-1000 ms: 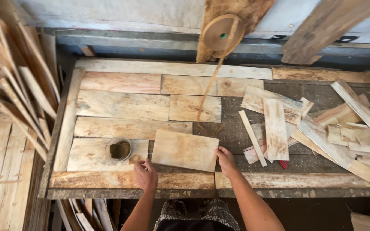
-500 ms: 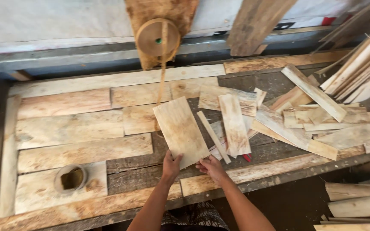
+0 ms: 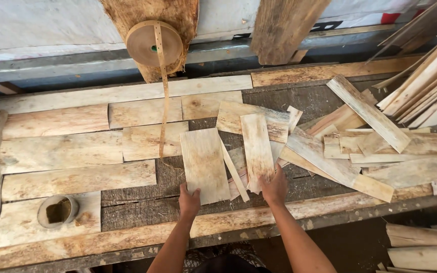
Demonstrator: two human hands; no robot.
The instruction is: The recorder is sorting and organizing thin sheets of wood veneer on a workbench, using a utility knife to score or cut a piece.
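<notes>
My left hand [image 3: 189,200] grips the near edge of a pale rectangular veneer sheet [image 3: 203,162] that lies lengthwise on the workbench. My right hand [image 3: 275,186] rests on the near end of a narrower veneer piece [image 3: 257,146] just to the right, fingers curled over its edge. A thin wood strip [image 3: 233,173] lies slanted between the two pieces. Several veneer sheets [image 3: 56,151] are laid flat in rows across the bench's left half.
A roll of brown paper tape [image 3: 154,43] hangs at the back, its tail [image 3: 164,111] dangling over the sheets. A small round cup [image 3: 56,211] sits at the front left. Loose veneer offcuts [image 3: 370,146] pile up on the right; long strips [image 3: 431,86] lean at the far right.
The rectangular sheet was turned from lying crosswise to lengthwise and has moved toward the offcuts. My right hand left it and landed on the narrower piece. The camera shifted right.
</notes>
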